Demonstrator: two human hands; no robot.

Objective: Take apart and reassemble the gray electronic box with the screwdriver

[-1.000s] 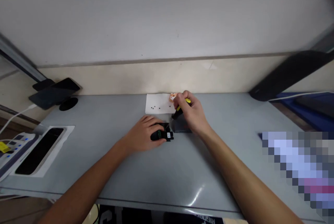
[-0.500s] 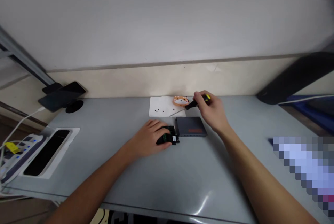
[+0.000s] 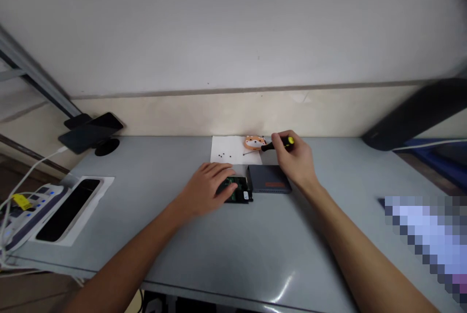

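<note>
My right hand (image 3: 295,157) is closed around a screwdriver (image 3: 270,146) with a black and yellow handle. Its thin shaft slants down left over a white sheet of paper (image 3: 236,159), the tip at a small dark screw (image 3: 243,155). Several more tiny dark screws (image 3: 224,154) lie on the paper's left part. My left hand (image 3: 207,187) is open, fingers apart, over the left end of a green and black circuit board (image 3: 241,191); whether it touches the board I cannot tell. Against the board's right end stands a flat dark grey case (image 3: 268,179).
An orange animal-faced object (image 3: 254,142) sits on the paper's back right. To the left are a phone on a stand (image 3: 91,133), a second phone (image 3: 69,211) on white paper and a power strip (image 3: 32,211). A dark cylinder (image 3: 412,113) leans at the right; the wall closes the back.
My left hand's fingers have loosened and shifted left, baring more of the circuit board. The screwdriver's tip has moved slightly right and up to a screw on the paper.
</note>
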